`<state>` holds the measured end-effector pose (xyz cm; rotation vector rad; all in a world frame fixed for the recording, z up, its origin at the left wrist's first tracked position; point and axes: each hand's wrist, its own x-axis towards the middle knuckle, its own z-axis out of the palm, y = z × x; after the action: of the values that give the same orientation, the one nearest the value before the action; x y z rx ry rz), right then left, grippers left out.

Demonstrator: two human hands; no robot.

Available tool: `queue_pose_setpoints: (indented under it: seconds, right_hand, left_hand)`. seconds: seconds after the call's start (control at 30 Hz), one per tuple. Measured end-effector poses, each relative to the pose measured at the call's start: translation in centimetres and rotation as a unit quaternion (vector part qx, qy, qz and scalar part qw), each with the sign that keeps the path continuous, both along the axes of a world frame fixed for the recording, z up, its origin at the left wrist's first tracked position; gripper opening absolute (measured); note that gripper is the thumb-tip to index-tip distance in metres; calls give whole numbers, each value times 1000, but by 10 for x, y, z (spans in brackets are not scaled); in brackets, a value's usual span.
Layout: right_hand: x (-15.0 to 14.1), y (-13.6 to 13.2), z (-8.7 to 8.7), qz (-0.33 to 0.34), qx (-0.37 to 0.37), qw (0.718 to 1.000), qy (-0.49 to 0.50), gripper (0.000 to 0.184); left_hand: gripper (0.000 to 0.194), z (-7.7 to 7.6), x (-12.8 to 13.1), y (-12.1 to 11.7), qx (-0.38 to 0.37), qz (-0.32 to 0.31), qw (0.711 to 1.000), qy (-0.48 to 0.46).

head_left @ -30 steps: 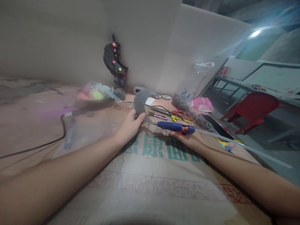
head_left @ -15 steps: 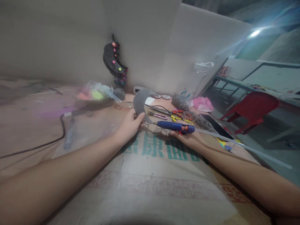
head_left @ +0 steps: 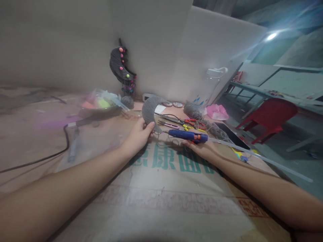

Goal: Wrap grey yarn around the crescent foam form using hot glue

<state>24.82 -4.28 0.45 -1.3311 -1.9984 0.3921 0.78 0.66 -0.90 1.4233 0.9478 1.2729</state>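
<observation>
My left hand (head_left: pixel 141 136) is closed on the lower part of a crescent moon wrapped in grey yarn (head_left: pixel 149 109), which stands upright above the cardboard. In my right hand (head_left: pixel 199 148) is a blue hot glue gun (head_left: pixel 185 135), its nozzle pointing left at the crescent's lower tip. A long clear glue stick (head_left: pixel 259 155) sticks out of the gun's rear. The nozzle is at or very near the yarn; I cannot tell if they touch. A thin loop of yarn hangs under the tip.
Behind my hands lie small pink snips (head_left: pixel 168 125), pliers with red and yellow handles (head_left: pixel 194 124), grey yarn (head_left: pixel 193 111) and a dark phone (head_left: pixel 232 134). A finished-looking crescent with pompoms (head_left: pixel 118 64) hangs on the partition. A bowl (head_left: pixel 98 109) stands left, a clear bottle (head_left: pixel 210 85) right.
The whole view has shifted slightly. The glue gun's nozzle and the crescent's lower tip keep nearly the same position to each other; both hands hold as before.
</observation>
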Motion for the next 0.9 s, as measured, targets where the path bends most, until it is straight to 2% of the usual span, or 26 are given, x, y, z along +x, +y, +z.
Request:
queue_pose_setpoints:
  seconds: [0.17, 0.43, 0.6, 0.7, 0.77, 0.9]
  right_hand:
    - [0, 0, 1, -15, 3, 1000, -15, 26]
    - [-3, 0, 9, -96, -12, 995, 13, 38]
    - [0, 1, 11, -82, -2, 996, 44, 38]
    - [2, 2, 17, -80, -21, 992, 96, 40]
    - [2, 4, 25, -122, -35, 988, 91, 43]
    - [2, 19, 52, -262, -89, 960, -43, 51]
  left_hand:
    - [11, -2, 0, 1, -1, -5, 1000, -2]
    - [11, -5, 0, 3, -41, 3, 998, -47]
    - [12, -3, 0, 5, -74, 18, 995, -65]
    - [20, -4, 1, 5, -73, 13, 994, -83]
    - [26, -5, 1, 6, -70, 10, 993, -90]
    - [30, -7, 2, 7, -72, 6, 993, -94]
